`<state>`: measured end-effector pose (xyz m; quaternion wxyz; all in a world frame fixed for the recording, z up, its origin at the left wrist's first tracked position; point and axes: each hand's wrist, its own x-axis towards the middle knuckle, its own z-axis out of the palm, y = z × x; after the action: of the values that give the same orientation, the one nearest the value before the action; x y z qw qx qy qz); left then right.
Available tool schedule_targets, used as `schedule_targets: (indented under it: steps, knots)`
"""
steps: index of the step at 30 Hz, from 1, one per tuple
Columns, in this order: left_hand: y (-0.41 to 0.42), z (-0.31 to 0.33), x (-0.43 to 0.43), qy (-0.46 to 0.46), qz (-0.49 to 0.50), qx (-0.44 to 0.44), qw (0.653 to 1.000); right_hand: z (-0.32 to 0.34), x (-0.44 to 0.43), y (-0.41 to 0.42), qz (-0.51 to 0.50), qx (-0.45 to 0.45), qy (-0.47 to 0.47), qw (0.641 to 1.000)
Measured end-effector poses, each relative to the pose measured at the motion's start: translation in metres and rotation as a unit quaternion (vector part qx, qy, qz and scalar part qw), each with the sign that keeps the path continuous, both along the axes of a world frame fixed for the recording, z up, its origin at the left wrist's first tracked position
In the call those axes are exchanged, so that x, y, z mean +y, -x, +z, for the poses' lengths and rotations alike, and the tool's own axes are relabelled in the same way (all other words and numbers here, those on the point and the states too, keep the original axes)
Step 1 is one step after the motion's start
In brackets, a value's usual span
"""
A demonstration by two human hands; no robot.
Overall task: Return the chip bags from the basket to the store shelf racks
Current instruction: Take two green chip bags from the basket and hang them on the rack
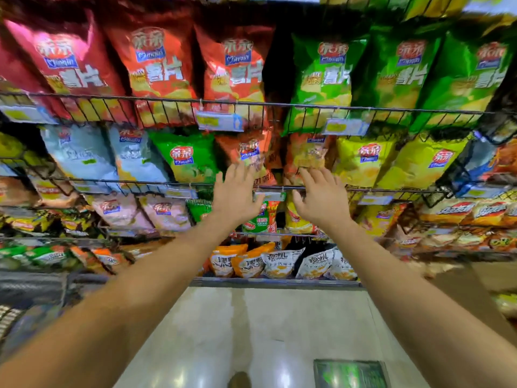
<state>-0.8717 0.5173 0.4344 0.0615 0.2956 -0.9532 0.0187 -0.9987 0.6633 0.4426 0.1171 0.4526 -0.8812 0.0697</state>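
Left hand: reaching up, fingers spread apart, touching an orange-red chip bag
Right hand: fingers apart, resting against a second orange bag
Bags: both standing in the middle wire rack
Basket: not showing

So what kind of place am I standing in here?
Most likely a shop's snack aisle: tiered wire racks packed with chip bags, price tags clipped along the rack fronts, and a shiny tiled floor below.
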Motion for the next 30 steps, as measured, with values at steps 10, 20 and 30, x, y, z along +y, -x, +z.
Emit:
schedule_targets:
  steps: [10, 20, 30]
  knots:
    - [0.088, -0.094, -0.067, -0.267, 0.190, 0.202, 0.923, -0.101, -0.069, 0.104, -0.131, -0.118, 0.066, 0.982]
    - [0.133, -0.116, -0.111, -0.273, 0.210, 0.254, 0.904, -0.136, -0.118, 0.169, -0.261, -0.244, 0.197, 0.913]
    - [0.140, -0.108, -0.109, -0.186, 0.188, 0.214, 0.940, -0.142, -0.120, 0.177, -0.298, -0.228, 0.196, 0.906]
